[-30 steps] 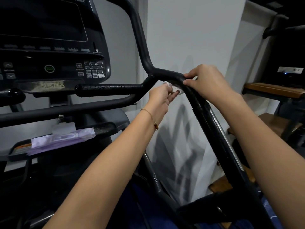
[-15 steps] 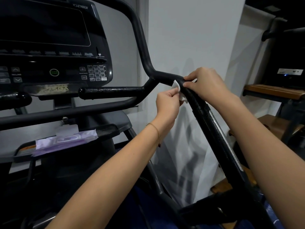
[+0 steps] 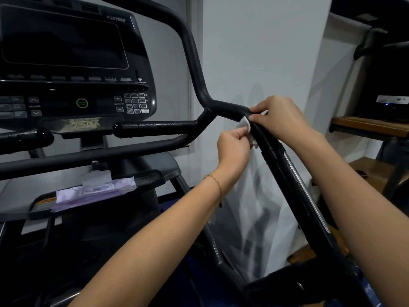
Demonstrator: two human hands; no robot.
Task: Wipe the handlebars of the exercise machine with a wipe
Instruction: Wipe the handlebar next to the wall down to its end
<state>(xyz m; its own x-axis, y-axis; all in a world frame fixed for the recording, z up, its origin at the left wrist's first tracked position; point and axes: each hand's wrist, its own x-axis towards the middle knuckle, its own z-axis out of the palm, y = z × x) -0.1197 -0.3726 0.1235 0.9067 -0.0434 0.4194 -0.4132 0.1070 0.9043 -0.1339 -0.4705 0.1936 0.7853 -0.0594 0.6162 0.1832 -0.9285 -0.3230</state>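
A black handlebar (image 3: 285, 165) slopes from the bend at the middle down to the lower right. A small white wipe (image 3: 245, 125) is wrapped under the bar just below the bend. My left hand (image 3: 232, 149) pinches the wipe's end on the left side of the bar. My right hand (image 3: 281, 117) pinches its other end over the top of the bar, on the right side. A shorter horizontal grip (image 3: 155, 127) juts left from the same bend and looks wet and shiny.
The machine's console (image 3: 73, 69) with screen and keypad fills the upper left. A purple pack of wipes (image 3: 93, 191) lies on the tray (image 3: 152, 176) below it. A white wall stands behind the bar; wooden shelves (image 3: 367, 127) and another machine are at the right.
My left hand has dropped lower and pulled the wipe's end down and left, so more white shows beside the bar. My right hand stays at the bend. The view has shifted slightly.
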